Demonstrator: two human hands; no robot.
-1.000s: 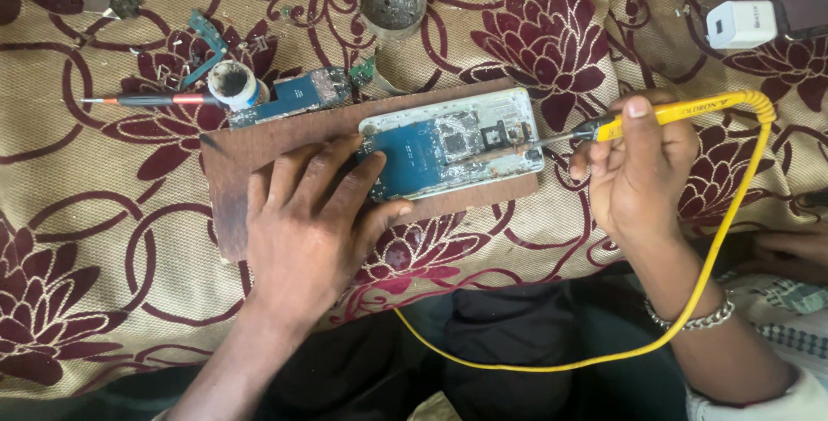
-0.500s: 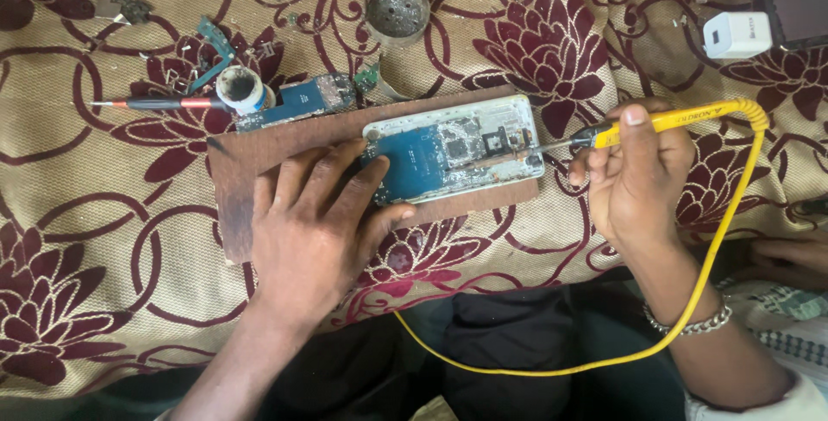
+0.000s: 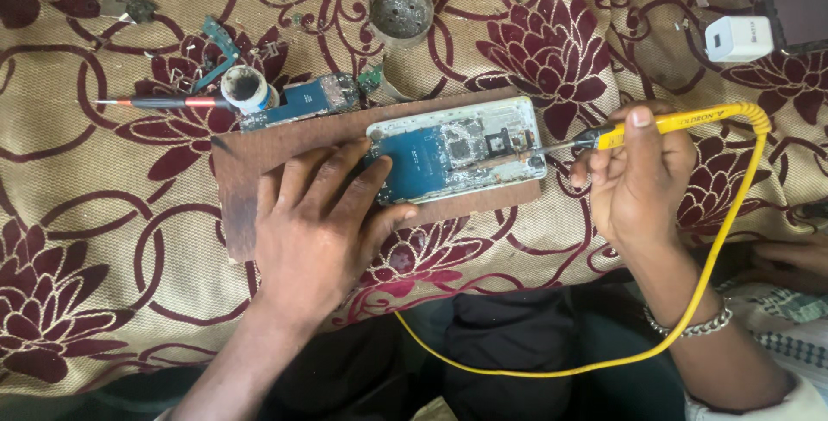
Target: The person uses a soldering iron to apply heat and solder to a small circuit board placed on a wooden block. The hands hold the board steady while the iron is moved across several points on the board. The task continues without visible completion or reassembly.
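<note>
An opened phone [image 3: 461,153] with its blue circuit board exposed lies on a brown wooden board [image 3: 285,149]. My left hand [image 3: 319,227] presses flat on the board and the phone's left end, holding it still. In my right hand [image 3: 642,175] is a yellow-handled soldering iron [image 3: 681,119]; its dark tip touches the phone's right edge. The iron's yellow cord [image 3: 690,300] loops down past my right wrist, which wears a metal bracelet.
A floral maroon and beige cloth [image 3: 103,240] covers the surface. Behind the board lie a small round tin [image 3: 244,86], a red-tipped tool [image 3: 164,103], a loose blue circuit board [image 3: 310,97], a grey round pot [image 3: 401,11] and a white charger plug [image 3: 737,39].
The view has shifted slightly. My right hand brought the soldering iron tip a little closer to the phone's right edge; my left hand stays pressed on it.
</note>
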